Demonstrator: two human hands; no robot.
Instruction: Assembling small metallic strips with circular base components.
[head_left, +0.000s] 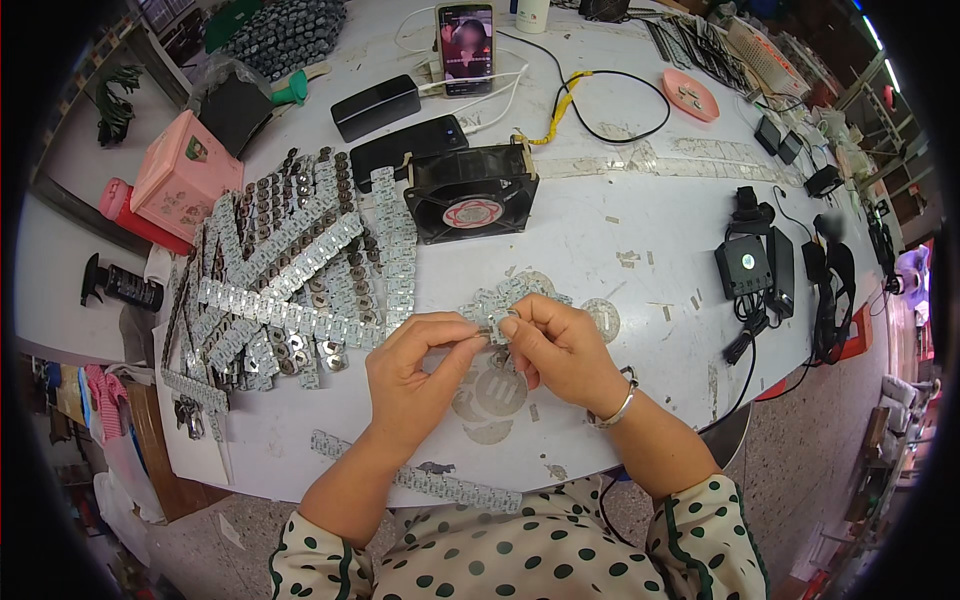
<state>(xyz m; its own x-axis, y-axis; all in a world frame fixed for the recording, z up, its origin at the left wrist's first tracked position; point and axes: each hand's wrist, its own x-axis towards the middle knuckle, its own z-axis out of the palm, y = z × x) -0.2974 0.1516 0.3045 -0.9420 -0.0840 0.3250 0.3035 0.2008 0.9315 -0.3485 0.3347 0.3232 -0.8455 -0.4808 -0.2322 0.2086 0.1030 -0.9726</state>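
Segmented strip [488,302], in tight thumb-and-finger pinch of right hand [560,348], left hand [422,368] likewise at its edge, black fan [470,192] beyond

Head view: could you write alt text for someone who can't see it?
A person's left hand and right hand pinch a pale patterned strip over a white table. A heap of similar strips lies left; beyond the hands stand a black fan and phone.

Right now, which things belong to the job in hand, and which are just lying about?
Job, judging by the match:
- small-plated strip at the fingertips of left hand and right hand
- strip pile
- near-edge strip

Probably just lying about:
- black fan
- upright phone
- pink dish
- spray bottle
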